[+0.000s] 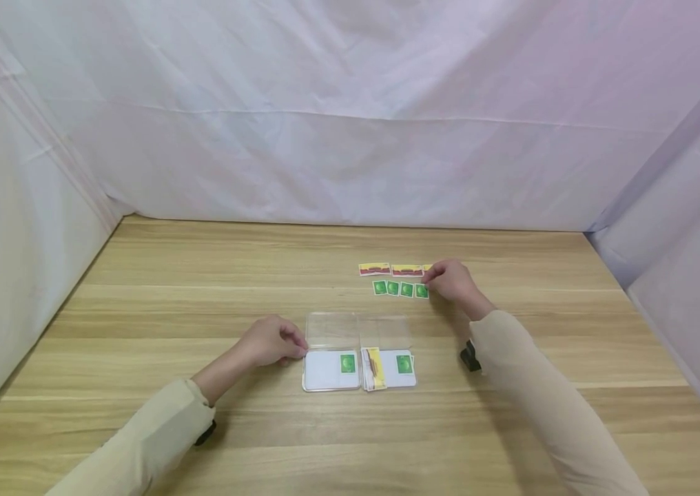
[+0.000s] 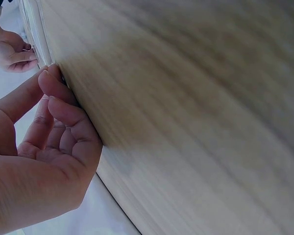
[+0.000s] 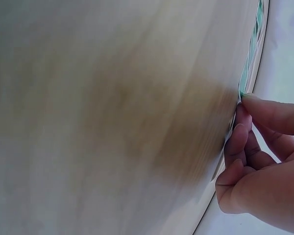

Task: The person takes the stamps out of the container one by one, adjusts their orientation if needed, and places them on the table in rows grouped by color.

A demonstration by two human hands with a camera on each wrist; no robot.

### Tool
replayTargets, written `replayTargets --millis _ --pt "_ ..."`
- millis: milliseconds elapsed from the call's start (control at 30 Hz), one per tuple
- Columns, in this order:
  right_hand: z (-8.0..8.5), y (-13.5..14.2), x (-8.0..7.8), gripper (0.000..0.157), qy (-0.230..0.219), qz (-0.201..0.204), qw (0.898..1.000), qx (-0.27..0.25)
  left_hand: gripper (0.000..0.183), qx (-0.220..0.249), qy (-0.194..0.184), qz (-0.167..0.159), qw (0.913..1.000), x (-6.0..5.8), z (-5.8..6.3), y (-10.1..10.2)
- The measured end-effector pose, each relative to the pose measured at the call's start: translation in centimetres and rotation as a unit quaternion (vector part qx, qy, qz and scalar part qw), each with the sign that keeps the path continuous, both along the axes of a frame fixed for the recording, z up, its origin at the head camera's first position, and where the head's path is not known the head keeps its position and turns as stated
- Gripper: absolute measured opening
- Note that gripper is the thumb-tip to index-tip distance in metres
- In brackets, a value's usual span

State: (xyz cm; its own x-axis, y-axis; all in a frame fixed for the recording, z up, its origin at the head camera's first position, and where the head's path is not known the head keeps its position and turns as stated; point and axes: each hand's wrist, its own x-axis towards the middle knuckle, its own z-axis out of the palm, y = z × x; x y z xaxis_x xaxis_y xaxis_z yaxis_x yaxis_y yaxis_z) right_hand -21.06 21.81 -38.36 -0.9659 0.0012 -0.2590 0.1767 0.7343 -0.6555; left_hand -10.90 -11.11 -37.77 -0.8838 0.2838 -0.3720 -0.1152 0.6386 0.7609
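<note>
My left hand [image 1: 273,340] pinches the left edge of a clear plastic case [image 1: 333,329], thumb and forefinger meeting at its rim. In the case's left part, a white card [image 1: 322,370] bears a green stamp [image 1: 347,364] at its right end. My right hand [image 1: 451,281] reaches farther back, its thumb and forefinger pinching the right edge of the last green stamp [image 1: 421,291] in a row. In the right wrist view, the thumb tip presses at the end of the green stamps [image 3: 245,78]. The left wrist view shows my fingertips at the case's edge [image 2: 45,44].
Behind the green row lie yellow-and-red stamps [image 1: 407,271], one partly hidden by my right hand. Another yellow stamp [image 1: 373,368] lies across white cards [image 1: 392,379] beside the case's left part, with a green stamp [image 1: 404,364] there. White cloth [image 1: 350,165] encloses the wooden table [image 1: 201,275].
</note>
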Motion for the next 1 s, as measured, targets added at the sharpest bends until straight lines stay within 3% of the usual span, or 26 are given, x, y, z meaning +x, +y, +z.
replayTargets --millis 1000 --pt "0.03 0.26 0.21 0.010 0.010 0.018 1.000 -0.001 0.004 0.015 -0.001 -0.004 0.9999 0.05 0.20 -0.02"
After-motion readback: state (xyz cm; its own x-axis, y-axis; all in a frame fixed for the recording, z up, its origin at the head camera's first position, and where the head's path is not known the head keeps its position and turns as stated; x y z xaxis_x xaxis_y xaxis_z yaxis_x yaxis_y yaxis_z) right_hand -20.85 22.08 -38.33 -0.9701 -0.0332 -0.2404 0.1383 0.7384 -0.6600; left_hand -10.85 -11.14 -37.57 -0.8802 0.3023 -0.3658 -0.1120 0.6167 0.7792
